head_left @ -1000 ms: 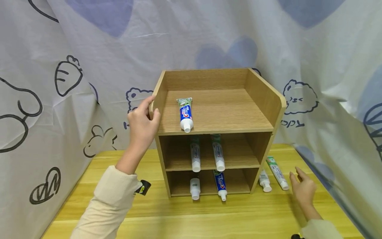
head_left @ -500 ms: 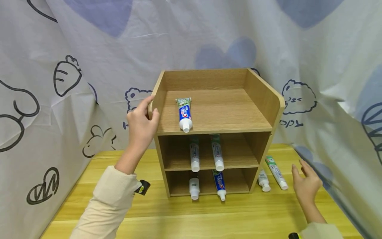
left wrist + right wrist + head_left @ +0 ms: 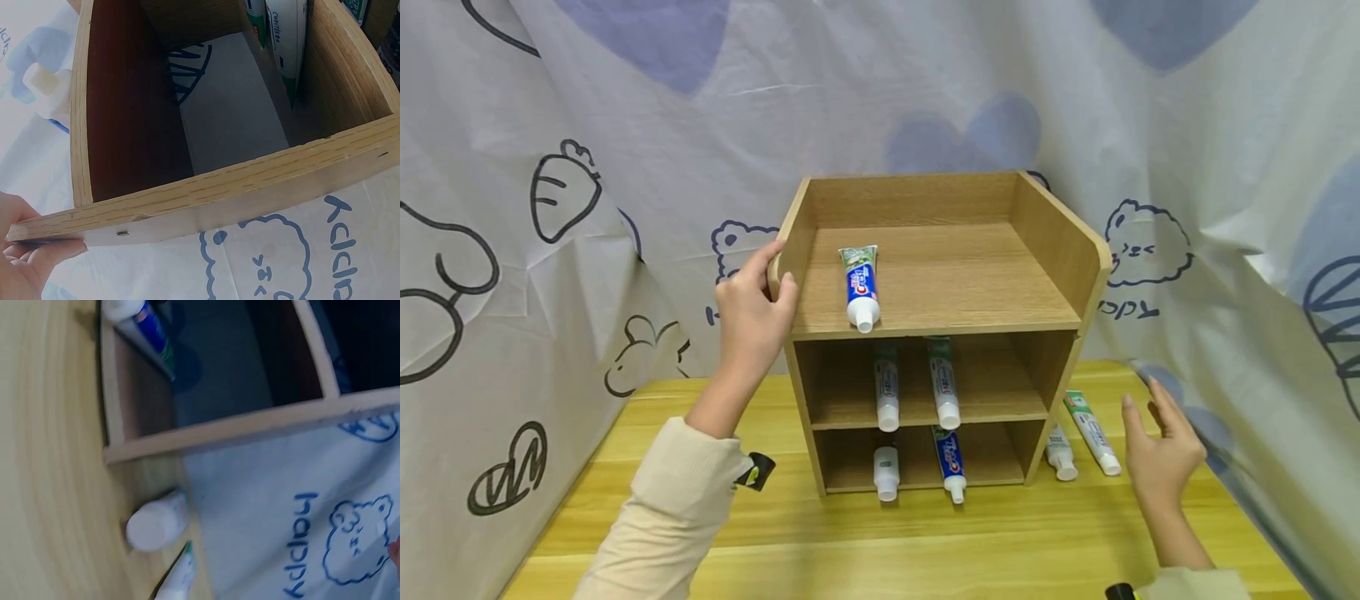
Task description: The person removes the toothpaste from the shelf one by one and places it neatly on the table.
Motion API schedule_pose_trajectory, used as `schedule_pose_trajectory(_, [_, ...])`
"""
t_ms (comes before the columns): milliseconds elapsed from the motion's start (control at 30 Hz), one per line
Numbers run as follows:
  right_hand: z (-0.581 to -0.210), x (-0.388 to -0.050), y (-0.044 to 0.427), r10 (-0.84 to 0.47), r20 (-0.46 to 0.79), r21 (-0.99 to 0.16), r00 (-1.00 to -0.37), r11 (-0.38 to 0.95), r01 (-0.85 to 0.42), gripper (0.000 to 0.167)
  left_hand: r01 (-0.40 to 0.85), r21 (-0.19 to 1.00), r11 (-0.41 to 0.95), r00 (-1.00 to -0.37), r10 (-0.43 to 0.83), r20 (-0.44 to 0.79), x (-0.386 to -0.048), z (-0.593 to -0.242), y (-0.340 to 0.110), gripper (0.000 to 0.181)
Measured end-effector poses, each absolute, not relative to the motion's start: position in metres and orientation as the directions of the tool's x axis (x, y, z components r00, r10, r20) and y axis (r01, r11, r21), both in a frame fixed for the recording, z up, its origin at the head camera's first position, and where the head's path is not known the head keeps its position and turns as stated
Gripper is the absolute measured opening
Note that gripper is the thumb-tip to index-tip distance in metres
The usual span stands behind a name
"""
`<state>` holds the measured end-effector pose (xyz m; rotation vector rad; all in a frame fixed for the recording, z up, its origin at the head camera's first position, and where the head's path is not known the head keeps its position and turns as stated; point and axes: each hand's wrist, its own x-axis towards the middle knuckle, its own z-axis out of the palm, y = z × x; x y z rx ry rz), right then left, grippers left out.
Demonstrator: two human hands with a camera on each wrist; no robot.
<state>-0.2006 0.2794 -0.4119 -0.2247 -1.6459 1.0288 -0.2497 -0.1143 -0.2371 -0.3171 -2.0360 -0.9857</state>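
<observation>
A three-level wooden shelf (image 3: pixel 962 279) stands on the table. My left hand (image 3: pixel 751 312) grips the upper front edge of its left side panel, thumb on one face and fingers on the other. One blue-and-white toothpaste tube (image 3: pixel 861 287) lies on the top level. Two white toothpaste tubes (image 3: pixel 943 387) lie on the middle level. On the bottom level are a white-capped tube (image 3: pixel 887 473) and a blue toothpaste tube (image 3: pixel 951 462). My right hand (image 3: pixel 1165 454) holds nothing, fingers extended, just right of a green-and-white toothpaste tube (image 3: pixel 1093 433) and a shorter white tube (image 3: pixel 1060 454).
The yellow wood-grain table (image 3: pixel 850 550) reaches forward and to both sides of the shelf. A white patterned cloth (image 3: pixel 925 83) hangs behind and along the sides. The two loose tubes lie close against the shelf's right side, partly hidden by it.
My right hand has risen a little, and its fingers now point more upward. The left hand keeps its hold on the shelf panel. All the tubes stay where they were.
</observation>
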Motion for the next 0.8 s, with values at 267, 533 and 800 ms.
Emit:
schedule_pose_trajectory(267, [-0.393, -0.196, 0.259, 0.634, 0.671, -0.734, -0.385, 0.489, -0.472, 0.037, 0.524, 0.535, 0.663, -0.627, -0.124, 0.769, -0.250, -0.238, -0.114, 0.036])
schedule_pose_trajectory(533, [-0.374, -0.189, 0.240, 0.639, 0.700, -0.650, -0.321, 0.381, -0.658, 0.035, 0.534, 0.531, 0.658, -0.624, -0.118, 0.773, -0.250, -0.238, -0.114, 0.035])
schedule_pose_trajectory(800, [-0.358, -0.183, 0.222, 0.612, 0.737, -0.561, -0.287, 0.318, -0.764, 0.034, 0.528, 0.531, 0.662, -0.623, -0.123, 0.773, -0.251, -0.238, -0.114, 0.036])
